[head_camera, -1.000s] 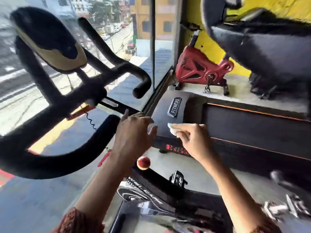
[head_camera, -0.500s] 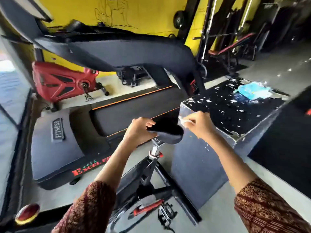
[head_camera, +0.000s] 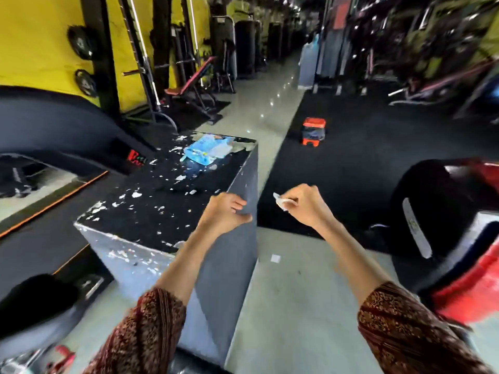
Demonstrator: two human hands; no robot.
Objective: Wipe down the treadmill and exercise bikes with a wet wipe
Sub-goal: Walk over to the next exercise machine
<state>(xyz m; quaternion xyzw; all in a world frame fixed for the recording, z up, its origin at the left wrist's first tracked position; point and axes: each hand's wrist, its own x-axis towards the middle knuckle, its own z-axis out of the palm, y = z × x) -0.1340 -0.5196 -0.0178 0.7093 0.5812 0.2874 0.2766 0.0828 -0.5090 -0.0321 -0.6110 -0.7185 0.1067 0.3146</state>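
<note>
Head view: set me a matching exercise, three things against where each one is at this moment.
Things:
1. wet wipe
2. blue packet
3. orange stool

Places:
A. on the black floor mat
B. on top of the grey box
C. pinched in the right hand

Pairs: 1-C, 2-B, 3-A.

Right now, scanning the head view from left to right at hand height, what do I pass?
In order: treadmill deck → grey box with the chipped black top → left hand → wet wipe → right hand, which pinches the wipe → black-and-red exercise bike.
</note>
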